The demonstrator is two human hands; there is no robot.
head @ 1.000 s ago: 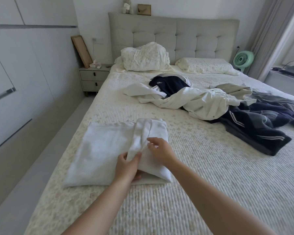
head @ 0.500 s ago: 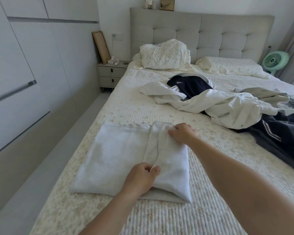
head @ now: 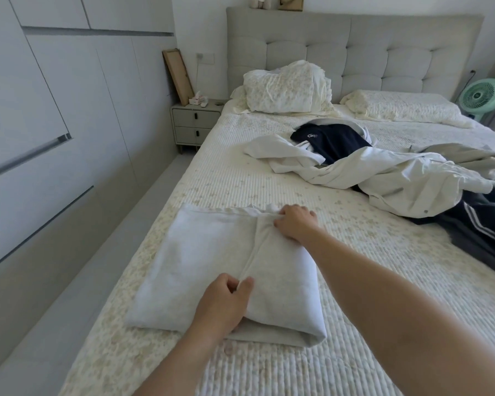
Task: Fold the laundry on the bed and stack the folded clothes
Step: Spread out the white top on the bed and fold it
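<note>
- One white garment (head: 212, 261), part-folded, lies flat on the bed (head: 355, 324) near its left edge; right panel already turned over the middle.
- Left hand (head: 222, 304) pinches the flap's near edge, fingers curled on cloth; right hand (head: 296, 222) grips the far corner likewise.
- Step: squaring this fold. Next likely needs a further fold, both ends moving together.
- Unfolded laundry heap (head: 383, 178) waits well apart, towards the headboard.

White garment (head: 212, 261); cream speckled bedspread (head: 355, 281); navy clothing (head: 332, 141).
</note>
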